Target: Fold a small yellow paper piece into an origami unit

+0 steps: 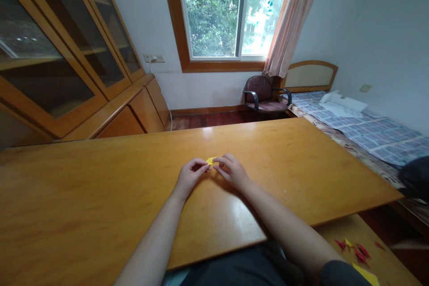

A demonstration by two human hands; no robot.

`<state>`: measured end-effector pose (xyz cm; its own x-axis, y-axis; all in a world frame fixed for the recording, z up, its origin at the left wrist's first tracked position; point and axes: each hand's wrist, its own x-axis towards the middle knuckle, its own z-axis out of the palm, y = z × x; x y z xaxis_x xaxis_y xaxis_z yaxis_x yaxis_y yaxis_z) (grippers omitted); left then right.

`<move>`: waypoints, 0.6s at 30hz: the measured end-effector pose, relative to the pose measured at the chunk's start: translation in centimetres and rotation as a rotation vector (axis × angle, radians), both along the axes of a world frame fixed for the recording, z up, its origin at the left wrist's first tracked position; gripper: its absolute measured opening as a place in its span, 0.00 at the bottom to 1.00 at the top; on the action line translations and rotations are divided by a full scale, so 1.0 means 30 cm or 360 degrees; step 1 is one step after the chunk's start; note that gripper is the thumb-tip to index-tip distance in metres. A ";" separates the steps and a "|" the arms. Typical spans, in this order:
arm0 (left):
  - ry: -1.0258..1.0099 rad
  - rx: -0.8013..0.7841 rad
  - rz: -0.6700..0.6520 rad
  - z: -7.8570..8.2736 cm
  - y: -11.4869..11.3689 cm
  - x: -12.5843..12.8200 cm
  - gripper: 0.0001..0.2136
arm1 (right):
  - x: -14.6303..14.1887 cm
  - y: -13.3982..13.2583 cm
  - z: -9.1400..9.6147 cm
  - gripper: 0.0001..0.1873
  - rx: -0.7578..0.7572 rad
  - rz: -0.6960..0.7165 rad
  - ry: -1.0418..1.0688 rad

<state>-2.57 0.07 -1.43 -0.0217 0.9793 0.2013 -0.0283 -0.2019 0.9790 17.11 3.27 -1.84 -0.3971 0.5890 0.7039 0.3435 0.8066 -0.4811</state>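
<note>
A small yellow piece of folded paper (211, 161) is held just above the wooden table (100, 178), in front of me. My left hand (191, 175) pinches its left side between thumb and fingers. My right hand (233, 170) has it from the right, index finger on the paper and thumb curled just below. The fingers partly cover the paper, so its exact folded shape cannot be made out.
On a lower surface (338, 228) at the right lie several small red folded papers (361, 254), a yellow folded one (348, 243) and a yellow sheet (367, 275). Beyond the table stand a chair (263, 94), a bed (375, 129) and a glass-door cabinet (97, 85).
</note>
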 end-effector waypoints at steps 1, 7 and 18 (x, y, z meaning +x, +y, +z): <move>0.0010 0.0010 -0.0009 0.000 -0.001 0.000 0.10 | -0.003 -0.001 0.002 0.12 -0.0042 0.0060 0.0007; 0.0071 0.0020 -0.0038 -0.002 -0.001 0.000 0.10 | -0.018 -0.002 -0.002 0.11 -0.0207 0.0191 0.0112; 0.0149 0.0047 -0.0032 -0.001 -0.003 -0.007 0.09 | -0.025 -0.002 0.007 0.07 -0.0362 0.0286 0.0296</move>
<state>-2.79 -0.02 -1.46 0.0181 0.9730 0.2303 0.0589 -0.2310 0.9712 16.37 3.22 -1.63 -0.3862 0.6712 0.6327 0.0953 0.7113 -0.6964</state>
